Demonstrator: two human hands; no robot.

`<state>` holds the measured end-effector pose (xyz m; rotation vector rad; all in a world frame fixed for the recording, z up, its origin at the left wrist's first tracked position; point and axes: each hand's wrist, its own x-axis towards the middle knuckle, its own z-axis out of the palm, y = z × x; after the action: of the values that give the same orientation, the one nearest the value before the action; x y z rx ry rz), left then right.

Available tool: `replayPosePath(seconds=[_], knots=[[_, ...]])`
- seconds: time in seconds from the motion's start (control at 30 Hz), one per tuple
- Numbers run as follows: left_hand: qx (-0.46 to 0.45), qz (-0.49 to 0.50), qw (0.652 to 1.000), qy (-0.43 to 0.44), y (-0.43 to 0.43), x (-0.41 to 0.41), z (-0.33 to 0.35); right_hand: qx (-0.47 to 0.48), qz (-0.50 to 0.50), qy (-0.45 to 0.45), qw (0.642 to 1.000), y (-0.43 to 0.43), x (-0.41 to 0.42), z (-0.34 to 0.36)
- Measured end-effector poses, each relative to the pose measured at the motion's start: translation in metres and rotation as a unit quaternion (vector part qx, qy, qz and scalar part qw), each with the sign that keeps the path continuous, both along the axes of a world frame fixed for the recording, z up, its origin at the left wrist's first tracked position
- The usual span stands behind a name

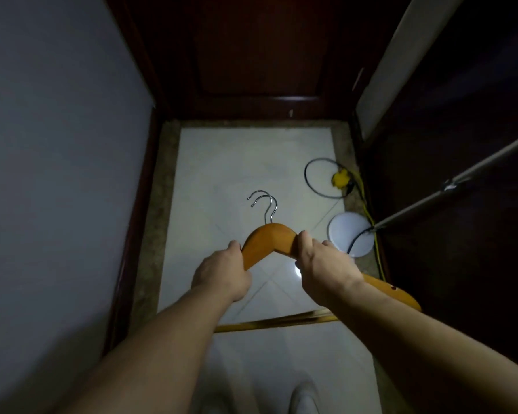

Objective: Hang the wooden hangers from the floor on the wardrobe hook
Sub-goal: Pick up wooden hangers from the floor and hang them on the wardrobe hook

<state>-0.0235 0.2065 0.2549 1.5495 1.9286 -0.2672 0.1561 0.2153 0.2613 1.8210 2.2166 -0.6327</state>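
Two orange wooden hangers (269, 239) are stacked together and held above the white tiled floor (222, 174). Their two metal hooks (265, 204) point away from me, side by side. My left hand (220, 274) grips the left shoulder of the stack. My right hand (326, 264) grips the right shoulder, and the right end (401, 297) sticks out past my wrist. The lower bar (275, 321) runs beneath both forearms. No wardrobe hook is visible in this view.
A dark wooden door (257, 55) closes the far end, and a grey wall (57, 144) runs along the left. On the right stand a round white lamp base (346, 234) with a metal pole (461, 180), a black cable loop (317, 177), a yellow plug (340, 177) and dark wardrobe panels.
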Motion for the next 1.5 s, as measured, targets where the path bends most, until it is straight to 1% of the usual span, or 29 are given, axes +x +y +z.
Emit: replayPosePath(seconds=[0.13,0.23,0.37,0.5,0.57,0.63,0.7,0.83,1.0,1.23,1.4,1.47,1.5], knots=[[0.068,-0.002,0.998,0.006,0.03,-0.002,0.085,0.055,-0.001,0.012,0.998,0.027,0.0,0.087],[0.114,0.008,0.993,-0.008,0.047,-0.005,0.145,0.095,-0.011,0.028,0.995,0.041,-0.002,0.152],[0.17,-0.013,0.985,-0.015,0.064,-0.009,0.224,0.145,0.006,0.011,0.989,0.054,0.001,0.237],[0.217,-0.015,0.974,-0.057,0.07,-0.012,0.311,0.224,0.004,-0.016,0.975,0.058,0.004,0.331],[0.25,-0.033,0.965,-0.075,0.075,-0.011,0.357,0.219,-0.01,-0.028,0.975,0.057,0.005,0.379],[0.252,-0.048,0.964,-0.072,0.079,-0.006,0.411,0.227,-0.019,-0.024,0.973,0.055,0.009,0.428],[0.259,-0.057,0.96,-0.094,0.083,-0.001,0.462,0.244,-0.038,-0.021,0.969,0.052,0.013,0.477],[0.304,-0.101,0.943,-0.094,0.084,0.008,0.556,0.285,-0.081,-0.029,0.955,0.033,0.021,0.572],[0.362,-0.139,0.917,-0.095,0.072,0.017,0.655,0.351,-0.128,-0.053,0.926,0.006,0.025,0.664],[0.432,-0.179,0.868,-0.164,0.043,0.051,0.761,0.417,-0.187,-0.082,0.886,-0.049,0.048,0.778],[0.422,-0.243,0.845,-0.22,0.008,0.097,0.815,0.442,-0.221,-0.093,0.865,-0.118,0.083,0.834],[0.396,-0.282,0.837,-0.251,-0.008,0.12,0.835,0.447,-0.236,-0.09,0.858,-0.152,0.102,0.851],[0.369,-0.304,0.835,-0.274,-0.016,0.132,0.844,0.448,-0.244,-0.088,0.856,-0.17,0.112,0.857]])
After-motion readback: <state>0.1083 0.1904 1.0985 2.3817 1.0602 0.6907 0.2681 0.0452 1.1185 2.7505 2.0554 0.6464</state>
